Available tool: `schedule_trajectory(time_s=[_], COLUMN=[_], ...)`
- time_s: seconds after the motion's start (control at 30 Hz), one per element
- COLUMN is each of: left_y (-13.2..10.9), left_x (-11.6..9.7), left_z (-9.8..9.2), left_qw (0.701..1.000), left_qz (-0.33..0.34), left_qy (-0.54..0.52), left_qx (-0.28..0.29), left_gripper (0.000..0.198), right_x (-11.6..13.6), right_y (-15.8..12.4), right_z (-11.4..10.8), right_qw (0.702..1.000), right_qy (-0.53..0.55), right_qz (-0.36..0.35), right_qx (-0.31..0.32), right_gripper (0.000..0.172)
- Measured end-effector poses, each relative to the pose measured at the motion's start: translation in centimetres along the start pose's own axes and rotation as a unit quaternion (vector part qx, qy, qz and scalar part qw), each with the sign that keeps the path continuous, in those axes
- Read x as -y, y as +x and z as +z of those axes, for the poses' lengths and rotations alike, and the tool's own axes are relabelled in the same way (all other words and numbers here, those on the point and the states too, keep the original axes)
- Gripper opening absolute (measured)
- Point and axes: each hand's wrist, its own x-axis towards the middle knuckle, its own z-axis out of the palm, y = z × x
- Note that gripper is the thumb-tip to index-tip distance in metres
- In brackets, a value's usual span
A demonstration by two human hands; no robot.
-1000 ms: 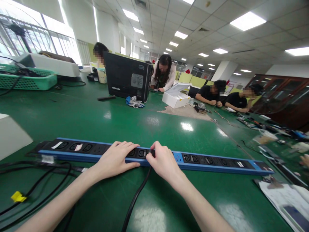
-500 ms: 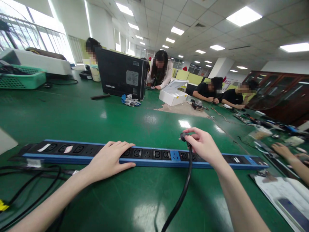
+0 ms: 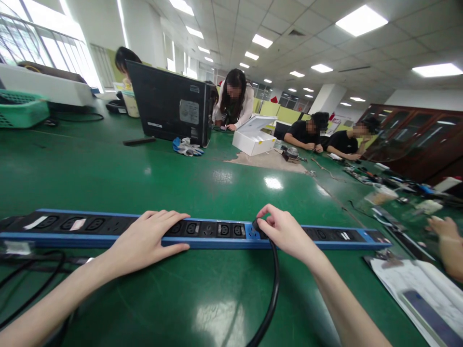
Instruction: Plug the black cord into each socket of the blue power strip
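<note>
A long blue power strip (image 3: pixel 213 230) with black sockets lies across the green table (image 3: pixel 108 168). My left hand (image 3: pixel 144 238) rests flat on its middle, fingers stretched out, holding nothing. My right hand (image 3: pixel 284 231) is pinched around a black plug (image 3: pixel 257 224) and presses it onto the strip just right of a blue socket section. The plug's thick black cable (image 3: pixel 273 289) curves down toward me.
A black computer case (image 3: pixel 168 103), gloves (image 3: pixel 186 147) and a white open box (image 3: pixel 253 140) stand farther back. Several people work at the far side. Papers (image 3: pixel 415 289) lie at the right, another person's hand (image 3: pixel 446 236) beyond them. Thin black cables (image 3: pixel 32 274) trail at left.
My right hand pulled the plug out of the strip's middle, lifted it to the right, then lowered it onto the strip further right. My left hand stayed flat on the strip.
</note>
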Motion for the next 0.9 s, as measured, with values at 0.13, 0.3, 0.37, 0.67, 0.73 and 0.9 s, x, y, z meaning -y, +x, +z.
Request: schedule_trajectory(time_s=[0.13, 0.3, 0.37, 0.67, 0.73, 0.9], left_y=[0.1, 0.0, 0.0, 0.0, 0.0, 0.0], left_x=[0.2, 0.0, -0.1, 0.0, 0.0, -0.1], left_z=[0.2, 0.1, 0.0, 0.0, 0.0, 0.0], left_qw=[1.0, 1.0, 1.0, 1.0, 1.0, 1.0], left_qz=[0.001, 0.002, 0.001, -0.003, -0.003, 0.0], left_qy=[0.005, 0.005, 0.0, -0.022, -0.017, -0.014], left_qx=[0.004, 0.005, 0.003, -0.009, -0.006, -0.005], left_gripper=[0.069, 0.069, 0.069, 0.07, 0.071, 0.069], right_x=[-0.3, -0.5, -0.3, -0.6, -0.8, -1.0], right_y=[0.2, 0.3, 0.2, 0.3, 0.4, 0.4], right_z=[1.1, 1.4, 1.4, 1.1, 1.1, 1.1], right_qw=[0.999, 0.994, 0.994, 0.998, 0.999, 1.0], right_qy=[-0.039, -0.104, -0.111, -0.062, -0.044, -0.004], right_qz=[0.004, -0.002, -0.007, -0.006, -0.005, 0.0], right_qx=[-0.001, -0.035, -0.025, 0.008, 0.016, 0.028], right_gripper=[0.013, 0.009, 0.009, 0.01, 0.01, 0.013])
